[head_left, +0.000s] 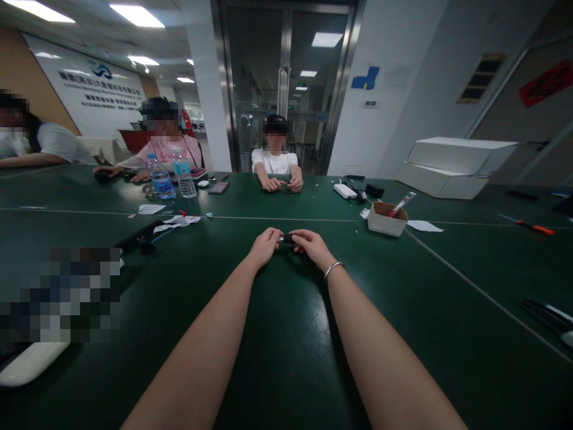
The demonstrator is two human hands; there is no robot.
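Both my arms reach forward over the green table (286, 334). Between the hands, just above or on the tabletop, is a small black cylinder with a silvery end (287, 239); its exact kind is too small to make out. The fingertips of my left hand (265, 245) close on its silvery left end. My right hand (312, 245), below a silver bracelet (333, 270), pinches the black right end between thumb and fingers. The fingers partly cover both ends.
Left lie paper scraps (176, 222) and a black strap-like object (142, 236). Two water bottles (182, 173) stand farther back. A small box (387, 220) holding a wrapped item, white boxes (452, 167) and a screwdriver (535, 227) are right. Several people sit around, one opposite (275, 161).
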